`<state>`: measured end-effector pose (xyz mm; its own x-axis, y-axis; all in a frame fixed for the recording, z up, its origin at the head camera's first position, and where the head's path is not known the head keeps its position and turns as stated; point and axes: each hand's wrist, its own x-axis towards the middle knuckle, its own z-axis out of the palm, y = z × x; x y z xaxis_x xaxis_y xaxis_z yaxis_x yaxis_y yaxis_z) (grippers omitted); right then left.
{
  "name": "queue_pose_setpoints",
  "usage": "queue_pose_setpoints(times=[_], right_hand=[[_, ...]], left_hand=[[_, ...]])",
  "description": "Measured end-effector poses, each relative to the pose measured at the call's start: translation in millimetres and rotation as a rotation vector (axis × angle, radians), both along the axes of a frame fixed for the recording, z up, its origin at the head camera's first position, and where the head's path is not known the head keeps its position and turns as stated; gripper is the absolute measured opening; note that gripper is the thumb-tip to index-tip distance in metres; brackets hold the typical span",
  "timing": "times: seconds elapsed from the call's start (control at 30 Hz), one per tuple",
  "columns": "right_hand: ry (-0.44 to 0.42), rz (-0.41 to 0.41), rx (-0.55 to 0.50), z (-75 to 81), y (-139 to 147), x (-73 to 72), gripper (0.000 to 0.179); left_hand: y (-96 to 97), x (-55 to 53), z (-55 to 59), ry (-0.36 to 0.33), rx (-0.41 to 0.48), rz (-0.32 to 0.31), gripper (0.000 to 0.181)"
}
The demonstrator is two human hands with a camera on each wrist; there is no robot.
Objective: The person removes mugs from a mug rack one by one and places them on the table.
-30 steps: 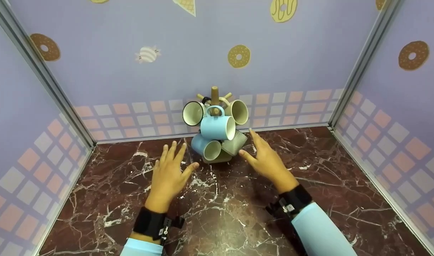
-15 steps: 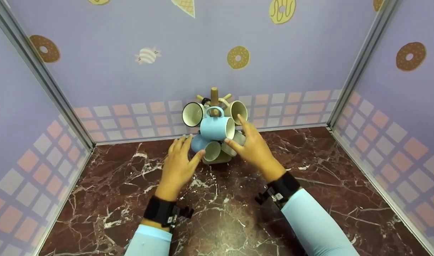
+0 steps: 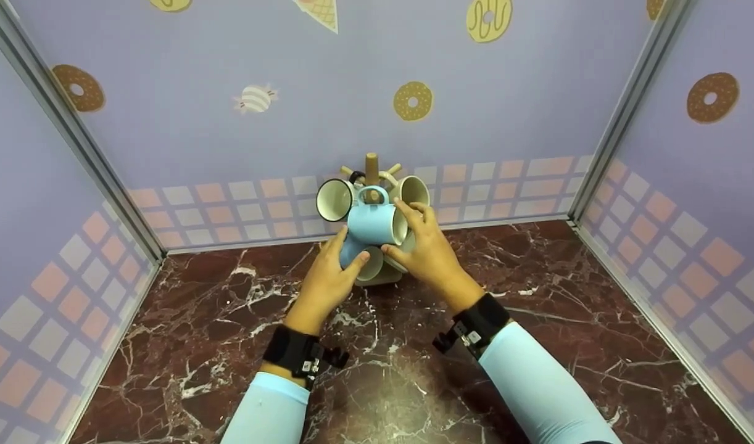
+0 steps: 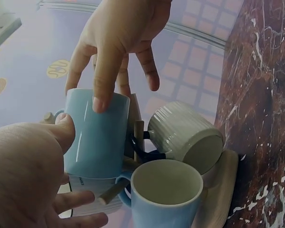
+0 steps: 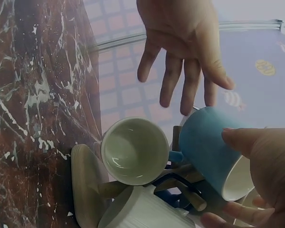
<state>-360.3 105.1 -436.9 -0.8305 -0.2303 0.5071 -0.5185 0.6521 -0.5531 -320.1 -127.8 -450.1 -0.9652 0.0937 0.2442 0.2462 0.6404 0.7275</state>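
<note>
A light blue mug (image 3: pixel 371 223) hangs by its handle at the front of a wooden mug tree (image 3: pixel 371 163), its mouth facing right. My right hand (image 3: pixel 429 256) is at that mouth; its thumb (image 5: pixel 237 137) lies against the mug's side, with the other fingers spread on the far side. My left hand (image 3: pixel 324 277) is at the closed end. In the left wrist view its thumb (image 4: pixel 64 128) reaches the mug's edge, and its remaining fingers extend loosely below. A darker blue mug (image 4: pixel 168 209) hangs underneath, partly covered by the left hand in the head view.
A black-rimmed white mug (image 3: pixel 335 200) hangs upper left and a cream mug (image 3: pixel 414 188) upper right. A ribbed grey-white mug (image 4: pixel 180 133) hangs low. The stand is on a dark red marble-patterned surface (image 3: pixel 229 345), close to the purple back wall (image 3: pixel 327 123).
Both hands have moved inward and forward, from either side of the mug tree to the ends of the light blue mug. The mugs hang as before.
</note>
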Motion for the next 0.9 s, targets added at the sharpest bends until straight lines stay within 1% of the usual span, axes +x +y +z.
queue_pose_setpoints(times=[0.1,0.2,0.37,0.53,0.77,0.9], right_hand=[[0.006,0.023,-0.005,-0.6,-3,-2.1,0.098],[0.020,0.041,-0.028,-1.2,-4,-3.6,0.095],[0.019,0.035,-0.054,-1.2,-6,-5.3,0.092],[0.017,0.032,-0.073,1.0,-6,-5.2,0.089],[-0.007,0.079,-0.169,7.2,-3,0.3,0.087],[-0.013,0.106,-0.195,9.5,0,7.1,0.087]], left_hand=[[0.8,-0.3,-0.1,-0.027,0.031,-0.020,0.088],[1.6,-0.6,1.6,-0.034,0.058,-0.022,0.089],[2.8,0.0,4.2,-0.038,0.055,-0.001,0.088],[4.5,2.4,6.8,-0.045,0.045,0.001,0.091],[7.8,9.1,11.1,-0.011,0.059,0.010,0.092],[9.9,17.2,11.9,0.025,0.071,0.025,0.095]])
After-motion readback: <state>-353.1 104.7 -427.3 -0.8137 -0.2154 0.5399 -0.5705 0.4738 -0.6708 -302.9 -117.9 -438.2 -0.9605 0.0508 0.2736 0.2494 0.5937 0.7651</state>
